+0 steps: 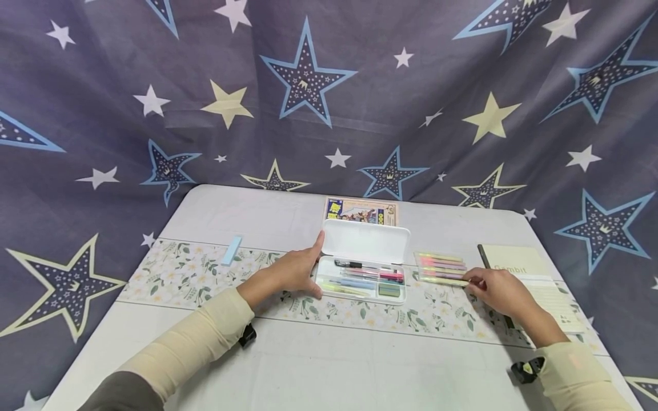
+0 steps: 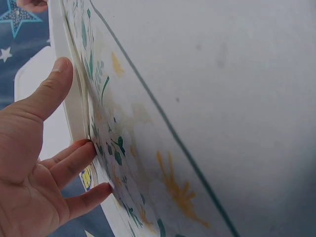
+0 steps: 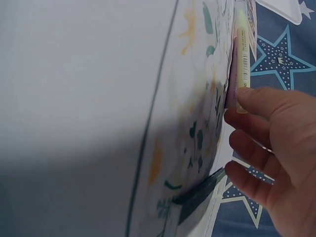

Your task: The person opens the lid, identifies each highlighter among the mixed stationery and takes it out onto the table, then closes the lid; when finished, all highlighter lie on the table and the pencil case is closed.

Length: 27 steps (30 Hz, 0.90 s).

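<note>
A white pencil case (image 1: 366,242) lies with its lid raised in the head view. Inside are a black pen (image 1: 354,264), several other pens and a small green block (image 1: 389,290). My left hand (image 1: 293,269) touches the case's left end, fingers spread and thumb near the front corner. In the left wrist view the thumb (image 2: 58,81) lies straight along the case's side. To the right, my right hand (image 1: 501,291) pinches the end of a yellow highlighter (image 3: 243,59) between thumb and index finger. That highlighter is nearest me in a row of several coloured highlighters (image 1: 442,264).
A cream notebook (image 1: 519,257) marked "Gambit" lies beyond the right hand, a dark strip (image 1: 482,256) along its left edge. Left of the case lies a light blue strip (image 1: 232,250). A printed booklet (image 1: 362,210) sits behind the lid. A star-patterned curtain (image 1: 329,142) hangs behind the table.
</note>
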Each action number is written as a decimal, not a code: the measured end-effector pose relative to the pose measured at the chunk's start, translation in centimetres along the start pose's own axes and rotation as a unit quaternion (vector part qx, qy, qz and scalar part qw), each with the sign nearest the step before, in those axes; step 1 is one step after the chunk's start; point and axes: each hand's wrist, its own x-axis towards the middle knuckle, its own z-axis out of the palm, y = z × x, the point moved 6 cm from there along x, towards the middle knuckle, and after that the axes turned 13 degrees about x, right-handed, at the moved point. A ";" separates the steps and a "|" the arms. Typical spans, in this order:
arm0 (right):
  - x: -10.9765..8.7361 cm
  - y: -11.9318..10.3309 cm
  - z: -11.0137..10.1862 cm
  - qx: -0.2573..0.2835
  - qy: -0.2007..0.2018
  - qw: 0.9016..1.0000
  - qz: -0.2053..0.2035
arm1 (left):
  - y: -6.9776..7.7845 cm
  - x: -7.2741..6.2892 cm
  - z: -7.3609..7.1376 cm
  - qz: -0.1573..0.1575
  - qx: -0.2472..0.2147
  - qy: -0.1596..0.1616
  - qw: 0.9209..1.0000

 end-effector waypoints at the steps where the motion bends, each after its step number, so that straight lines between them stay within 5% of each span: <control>1: 0.0 0.0 0.0 -0.001 0.003 1.000 0.003 | 0.0 0.0 0.0 0.000 -0.001 0.000 1.000; 27: 0.9 -0.3 -1.2 -0.012 0.045 0.999 0.003 | 0.0 0.0 0.0 0.002 0.007 -0.001 1.000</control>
